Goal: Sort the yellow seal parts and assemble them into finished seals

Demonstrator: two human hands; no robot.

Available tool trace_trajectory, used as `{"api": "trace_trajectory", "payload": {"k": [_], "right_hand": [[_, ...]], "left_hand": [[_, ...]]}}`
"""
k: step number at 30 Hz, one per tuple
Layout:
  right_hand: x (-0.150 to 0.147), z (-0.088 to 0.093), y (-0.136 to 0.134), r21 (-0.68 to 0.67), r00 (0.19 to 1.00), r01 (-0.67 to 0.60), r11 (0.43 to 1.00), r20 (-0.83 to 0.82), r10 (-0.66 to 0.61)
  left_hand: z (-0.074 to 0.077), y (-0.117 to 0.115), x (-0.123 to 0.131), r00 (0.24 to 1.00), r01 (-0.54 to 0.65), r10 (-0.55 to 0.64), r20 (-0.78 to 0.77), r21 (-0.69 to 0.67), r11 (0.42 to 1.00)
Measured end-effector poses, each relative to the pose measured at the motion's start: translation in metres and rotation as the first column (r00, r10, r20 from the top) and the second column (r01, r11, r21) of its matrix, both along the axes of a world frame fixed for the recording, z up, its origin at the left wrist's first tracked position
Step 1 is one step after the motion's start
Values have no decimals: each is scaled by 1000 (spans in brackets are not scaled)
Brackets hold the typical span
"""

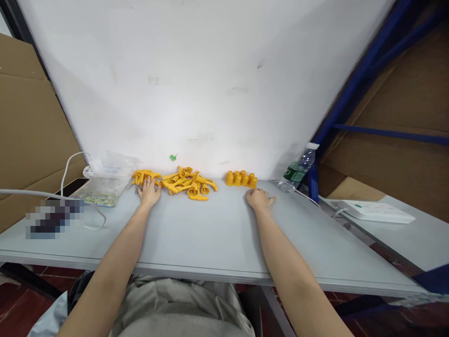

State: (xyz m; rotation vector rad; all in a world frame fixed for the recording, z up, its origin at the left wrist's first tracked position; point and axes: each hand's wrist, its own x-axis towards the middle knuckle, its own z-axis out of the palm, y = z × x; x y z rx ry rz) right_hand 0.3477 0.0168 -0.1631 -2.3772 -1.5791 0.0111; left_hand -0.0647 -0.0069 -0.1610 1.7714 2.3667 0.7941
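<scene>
A heap of yellow plastic parts (pixel 185 182) lies at the far edge of the grey table (pixel 210 234), against the white wall. My left hand (pixel 149 192) rests flat on the table at the heap's left end, fingers stretched out and touching the nearest yellow pieces. Several small yellow caps (pixel 241 179) stand in a row to the right of the heap. My right hand (pixel 258 198) lies flat on the table just in front of those caps, fingers apart, holding nothing.
A clear plastic bag (pixel 107 182) of small bits lies at the far left beside a white cable (pixel 70 164) and a dark device. A water bottle (pixel 298 169) lies at the far right. A white power strip (pixel 373 210) sits on the neighbouring table. Cardboard stands on both sides.
</scene>
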Motion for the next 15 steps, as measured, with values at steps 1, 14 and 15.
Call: {"api": "trace_trajectory", "payload": {"k": [1,14,15], "right_hand": [[0,0,0,21,1000,-9,1000,6,9],[5,-4,7,-93,995,-82,992,-61,77],[6,-4,8,-96,995,-83,992,-62,77]], "left_hand": [[0,0,0,1000,-6,6,-1,10,1000],[-3,-1,3,999,-5,6,-53,20,1000],[-3,0,2,998,-8,9,-57,12,1000]]}}
